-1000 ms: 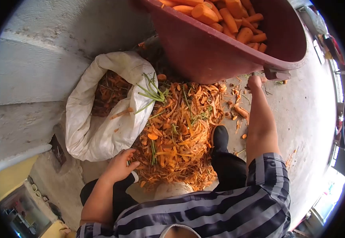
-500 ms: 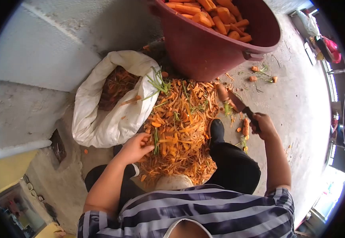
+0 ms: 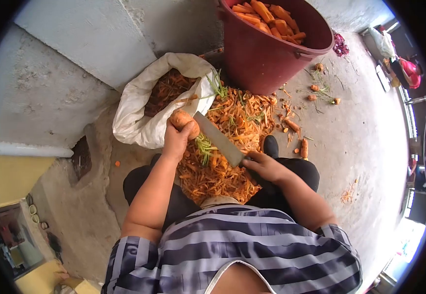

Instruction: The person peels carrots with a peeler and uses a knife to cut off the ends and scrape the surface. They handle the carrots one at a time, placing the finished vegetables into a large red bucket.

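A thick orange carrot with green stems at its lower end is gripped in my left hand. My right hand is closed around the handle of a wide-bladed knife, whose blade slants up and left beside the carrot. Below both hands lies a heap of orange peelings between my legs. To the left of the heap, an open white sack holds more peelings.
A large red tub of peeled carrots stands beyond the heap. Several carrot pieces lie on the floor to the right. A wall is at the left, and a person in pink is far right.
My left hand has risen from the heap's edge and now holds a carrot. My right hand has brought the knife inward, from the right side to beside the carrot. The view has shifted.
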`<state>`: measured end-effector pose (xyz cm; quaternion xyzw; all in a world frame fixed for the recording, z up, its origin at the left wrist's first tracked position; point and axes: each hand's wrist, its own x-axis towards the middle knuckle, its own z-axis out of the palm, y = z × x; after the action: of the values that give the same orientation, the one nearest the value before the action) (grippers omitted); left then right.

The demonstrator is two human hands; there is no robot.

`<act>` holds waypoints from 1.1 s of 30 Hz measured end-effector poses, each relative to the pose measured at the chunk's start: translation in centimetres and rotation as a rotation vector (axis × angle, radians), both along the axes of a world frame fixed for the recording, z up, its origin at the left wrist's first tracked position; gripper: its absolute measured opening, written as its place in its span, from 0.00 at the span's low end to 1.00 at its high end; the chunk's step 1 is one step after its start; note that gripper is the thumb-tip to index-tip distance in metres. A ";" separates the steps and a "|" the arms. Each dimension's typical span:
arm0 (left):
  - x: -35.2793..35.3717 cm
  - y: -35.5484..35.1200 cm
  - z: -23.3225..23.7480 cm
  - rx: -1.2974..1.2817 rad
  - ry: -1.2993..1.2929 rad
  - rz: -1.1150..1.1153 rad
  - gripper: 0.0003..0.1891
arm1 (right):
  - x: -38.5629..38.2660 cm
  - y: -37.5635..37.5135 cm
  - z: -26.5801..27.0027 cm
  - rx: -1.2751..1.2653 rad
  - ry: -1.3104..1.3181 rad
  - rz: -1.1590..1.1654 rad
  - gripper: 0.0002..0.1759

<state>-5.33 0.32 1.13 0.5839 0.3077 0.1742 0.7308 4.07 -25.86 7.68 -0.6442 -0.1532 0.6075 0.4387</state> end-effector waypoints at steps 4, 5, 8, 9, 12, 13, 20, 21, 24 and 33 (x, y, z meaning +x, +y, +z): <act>-2.6 1.8 2.9 0.396 -0.042 0.000 0.27 | -1.0 2.6 -2.8 0.038 -0.220 0.064 0.18; -2.9 2.2 3.7 0.387 -0.104 0.024 0.26 | -0.1 3.0 -2.1 0.011 -0.093 0.011 0.19; -4.2 6.9 3.7 0.447 0.024 0.217 0.23 | 1.9 2.8 -2.6 -0.044 -0.074 -0.259 0.20; -4.8 8.8 3.3 0.383 0.041 0.272 0.23 | 2.8 2.6 -3.4 -0.136 -0.214 -0.200 0.22; -4.6 10.1 2.1 0.101 0.005 0.268 0.24 | 3.5 3.3 -8.3 -0.313 -0.438 0.090 0.24; -4.4 9.9 1.9 -0.006 -0.022 0.244 0.25 | 4.0 3.6 -11.8 -0.329 -0.586 0.340 0.26; -2.7 9.0 3.0 0.170 0.040 0.128 0.24 | 5.9 7.2 -19.2 -0.703 -0.700 0.537 0.27; -2.6 9.2 2.9 0.162 0.046 0.139 0.24 | 6.3 7.3 -19.4 -0.719 -0.740 0.510 0.25; -2.4 9.3 2.6 0.146 0.075 0.154 0.24 | 7.2 5.9 -25.3 -0.775 -0.738 0.692 0.25; -0.4 8.5 2.4 0.156 0.161 0.108 0.25 | 0.3 10.0 -23.0 -0.440 -1.083 0.399 0.16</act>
<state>-5.72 8.81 3.49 0.6337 0.3821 0.1892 0.6454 4.36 -15.84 -15.34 -0.8955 -0.3428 0.2818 0.0332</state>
